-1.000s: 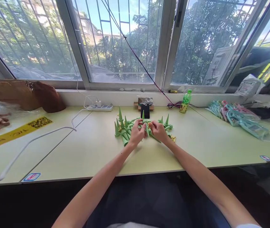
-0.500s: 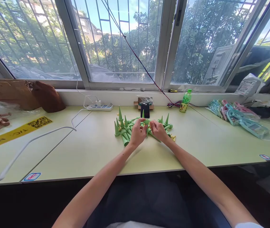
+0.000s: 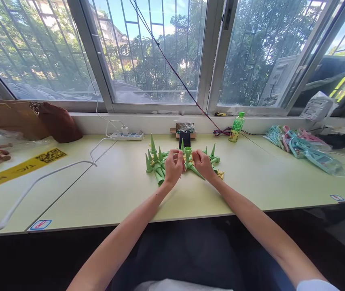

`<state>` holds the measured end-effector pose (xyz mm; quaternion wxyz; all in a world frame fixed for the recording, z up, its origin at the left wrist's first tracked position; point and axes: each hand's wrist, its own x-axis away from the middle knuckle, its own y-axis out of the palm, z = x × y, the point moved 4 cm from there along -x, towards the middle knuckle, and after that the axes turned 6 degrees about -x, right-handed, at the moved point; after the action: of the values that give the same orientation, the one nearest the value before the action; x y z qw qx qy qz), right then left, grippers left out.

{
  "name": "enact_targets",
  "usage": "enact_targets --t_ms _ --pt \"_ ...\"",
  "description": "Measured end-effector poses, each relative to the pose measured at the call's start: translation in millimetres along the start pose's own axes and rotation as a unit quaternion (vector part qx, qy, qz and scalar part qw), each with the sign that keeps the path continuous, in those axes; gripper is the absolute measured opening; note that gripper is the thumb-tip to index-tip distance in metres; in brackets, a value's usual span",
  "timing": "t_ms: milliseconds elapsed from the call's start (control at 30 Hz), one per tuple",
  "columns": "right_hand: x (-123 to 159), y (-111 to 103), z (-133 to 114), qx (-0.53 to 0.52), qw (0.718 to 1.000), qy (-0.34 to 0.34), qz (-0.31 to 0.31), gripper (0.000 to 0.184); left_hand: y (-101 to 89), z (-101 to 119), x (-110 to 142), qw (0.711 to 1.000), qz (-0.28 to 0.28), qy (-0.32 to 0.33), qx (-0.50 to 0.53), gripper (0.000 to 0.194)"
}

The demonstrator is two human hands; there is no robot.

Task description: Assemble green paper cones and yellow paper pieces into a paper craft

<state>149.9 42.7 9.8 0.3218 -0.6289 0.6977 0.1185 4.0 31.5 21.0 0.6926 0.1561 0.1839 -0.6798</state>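
Observation:
Between my hands a green cone (image 3: pixel 187 157) is held with its open round rim up and its point down. My left hand (image 3: pixel 174 166) is closed on it from the left, with thumb and fingers drawn together. Just to its right, my right hand (image 3: pixel 203 165) is curled in a pinch beside the cone's rim; what its fingertips hold is hidden. Around both hands lie several more green cones (image 3: pixel 160 178), some standing point up, others on their sides. Small yellow pieces (image 3: pixel 220 174) show among them and at the right of the heap.
Behind the heap, a black phone (image 3: pixel 185 139) leans near a small carton. A green bottle (image 3: pixel 236 127) and a power strip (image 3: pixel 128 136) stand along the back. A white cable (image 3: pixel 63 166) crosses the left side; packed light-blue and pink items (image 3: pixel 304 147) lie right.
The cone between my hands has turned so its open rim now faces up. My left fingers have drawn back from over its top. My right hand stays nearly in place.

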Motion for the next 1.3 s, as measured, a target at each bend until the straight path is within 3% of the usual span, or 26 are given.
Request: enact_targets --t_ms 167,467,700,1000,1300 --pt "3.8 4.5 -6.4 0.001 0.998 -0.015 -0.055 0.041 1.8 -2.4 0.5 0.991 -0.026 -0.107 0.076 0.042" --pt "5.7 4.4 -11.9 0.005 0.998 -0.007 -0.068 0.041 5.7 -10.6 1.2 0.978 -0.063 -0.176 0.088 0.055" --pt "5.7 3.8 -9.5 0.0 0.997 -0.012 -0.071 0.042 6.3 -11.3 0.5 0.973 -0.085 -0.187 0.109 0.049" --pt "5.1 1.6 -8.4 0.001 0.998 0.002 -0.058 0.043 6.0 -6.4 0.0 0.978 -0.101 -0.152 0.1 0.044" --pt "3.1 2.2 -2.2 0.013 0.999 0.006 -0.049 0.041 0.7 -5.1 -0.9 0.994 -0.071 -0.068 0.045 0.039"
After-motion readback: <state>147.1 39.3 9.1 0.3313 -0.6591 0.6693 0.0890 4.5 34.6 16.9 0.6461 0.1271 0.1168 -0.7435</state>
